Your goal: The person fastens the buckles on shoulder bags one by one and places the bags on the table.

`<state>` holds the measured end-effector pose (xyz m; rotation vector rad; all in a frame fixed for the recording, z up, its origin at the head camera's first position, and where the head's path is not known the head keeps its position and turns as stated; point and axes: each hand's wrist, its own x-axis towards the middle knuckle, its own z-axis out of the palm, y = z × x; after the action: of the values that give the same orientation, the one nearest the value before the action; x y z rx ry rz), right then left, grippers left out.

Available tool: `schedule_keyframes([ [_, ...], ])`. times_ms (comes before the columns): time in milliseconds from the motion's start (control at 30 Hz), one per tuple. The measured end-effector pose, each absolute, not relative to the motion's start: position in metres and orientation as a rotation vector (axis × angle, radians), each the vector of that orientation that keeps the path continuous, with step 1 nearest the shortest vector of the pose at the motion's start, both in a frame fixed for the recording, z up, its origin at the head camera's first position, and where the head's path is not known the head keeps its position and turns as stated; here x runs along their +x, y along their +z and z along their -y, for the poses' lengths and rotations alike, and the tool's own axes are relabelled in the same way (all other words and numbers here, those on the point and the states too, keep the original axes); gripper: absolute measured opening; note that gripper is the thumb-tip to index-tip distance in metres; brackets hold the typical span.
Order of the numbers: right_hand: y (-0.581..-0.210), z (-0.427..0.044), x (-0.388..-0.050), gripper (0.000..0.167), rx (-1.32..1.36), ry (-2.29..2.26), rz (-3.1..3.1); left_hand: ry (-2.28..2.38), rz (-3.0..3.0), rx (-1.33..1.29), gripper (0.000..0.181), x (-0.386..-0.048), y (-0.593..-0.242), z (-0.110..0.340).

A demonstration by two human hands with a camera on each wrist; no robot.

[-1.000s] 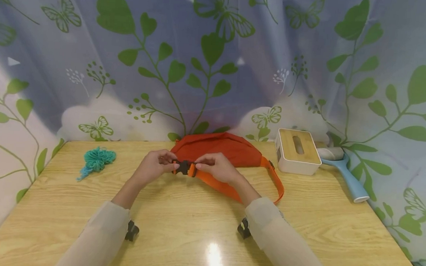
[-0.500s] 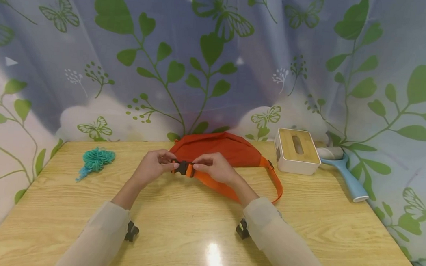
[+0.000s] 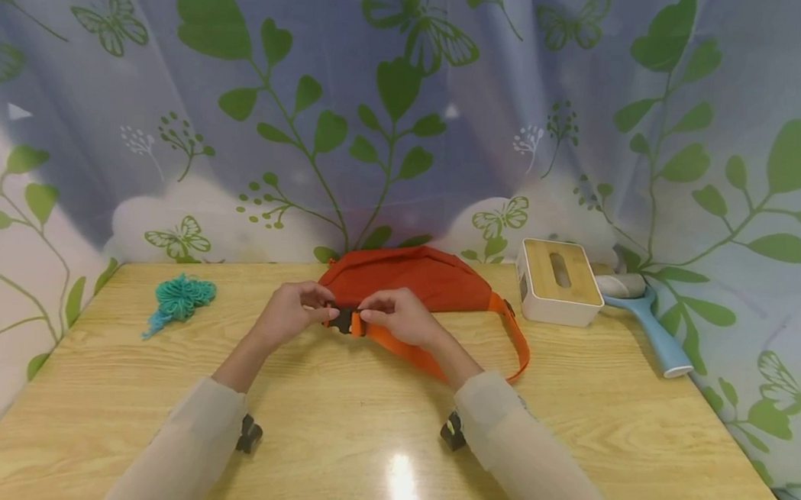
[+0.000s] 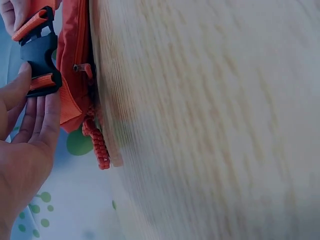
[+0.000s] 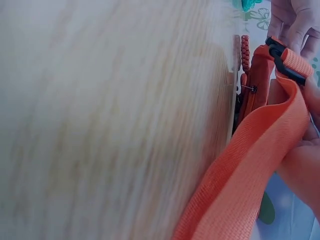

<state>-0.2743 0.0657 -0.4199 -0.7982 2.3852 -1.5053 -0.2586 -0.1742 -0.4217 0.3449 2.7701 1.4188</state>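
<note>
Two pale sleeves [image 3: 539, 457], each with a black wrist-mounted device [image 3: 248, 433] beneath, reach across a wood-grain table [image 3: 327, 437]. The left hand [image 3: 286, 312] pinches one end of a black buckle [image 3: 342, 319] between thumb and fingers; the right hand [image 3: 403, 315] pinches the other end, where orange webbing loops through. The right fingertips sit slightly closer to the left ones than a second ago, while the bag and the things around it hold their places. Whether the buckle's halves are fully latched cannot be told. From the right hand, an orange strap [image 3: 408, 350] curves round to the right end of a red waist bag [image 3: 406, 277], which lies at the table's far edge just behind the hands. Fingers cover parts of the buckle and the bag's lower front. A braided zip pull [image 4: 97, 142] hangs from the bag. Teal yarn [image 3: 182, 298] lies to the left; to the right, a wood-topped white box [image 3: 573, 287] partly hides a blue-handled roller [image 3: 663, 342]. Behind everything hangs a curtain [image 3: 392, 165] printed with leaves and butterflies.
</note>
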Motion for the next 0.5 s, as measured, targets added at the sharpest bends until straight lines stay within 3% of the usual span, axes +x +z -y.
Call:
schedule_keyframes([
  [500,-0.4141,-0.0575,-0.2726,0.017,-0.725,-1.583,-2.468,1.545,-2.746,0.242,0.024,-0.2560,-0.4154,0.1727],
])
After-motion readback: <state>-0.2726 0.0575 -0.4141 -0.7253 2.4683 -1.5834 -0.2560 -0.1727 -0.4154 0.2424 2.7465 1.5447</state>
